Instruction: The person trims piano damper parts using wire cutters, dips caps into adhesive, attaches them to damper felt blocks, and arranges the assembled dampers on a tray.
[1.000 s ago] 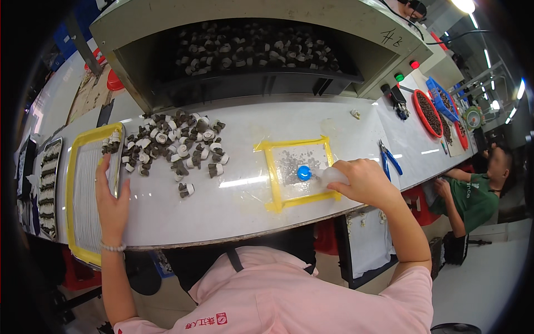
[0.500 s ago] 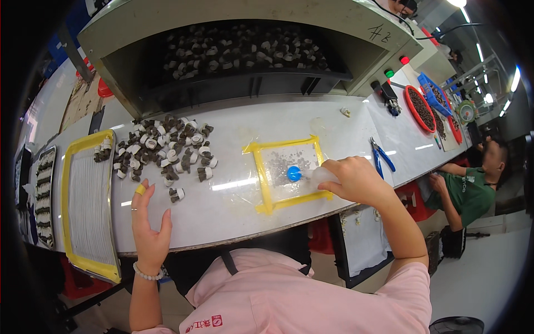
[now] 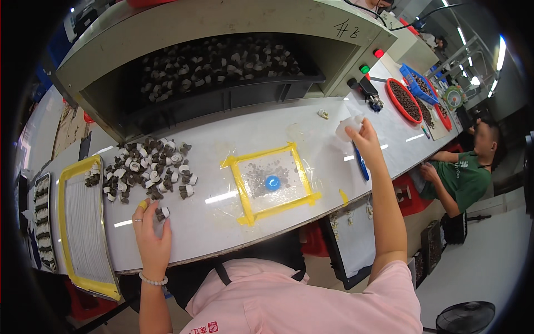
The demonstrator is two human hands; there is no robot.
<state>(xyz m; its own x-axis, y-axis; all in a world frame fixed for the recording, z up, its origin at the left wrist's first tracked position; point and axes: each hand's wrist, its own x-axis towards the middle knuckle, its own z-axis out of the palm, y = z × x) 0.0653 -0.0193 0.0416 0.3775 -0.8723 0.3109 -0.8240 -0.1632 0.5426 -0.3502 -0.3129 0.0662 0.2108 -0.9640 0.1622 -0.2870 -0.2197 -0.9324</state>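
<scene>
My right hand is closed around a translucent white plastic bottle, held over the right part of the table beside blue-handled pliers. A small round blue dish or cap rests on a clear sheet taped down in a yellow square; dark wet-looking spots surround it. My left hand is open, thumb and fingers apart, with tape round one fingertip. Right at its fingertips lies a single small dark-and-white part. Just beyond is a heap of similar parts.
At left stands a ribbed tray with yellow-taped edges, beside a narrower filled tray. A large box-like machine holds a black bin of parts. Red baskets stand at right, near a seated person in green.
My right hand has carried the bottle away from the blue piece, up and to the right. My left hand has come closer to the single part. The whole view has shifted slightly.
</scene>
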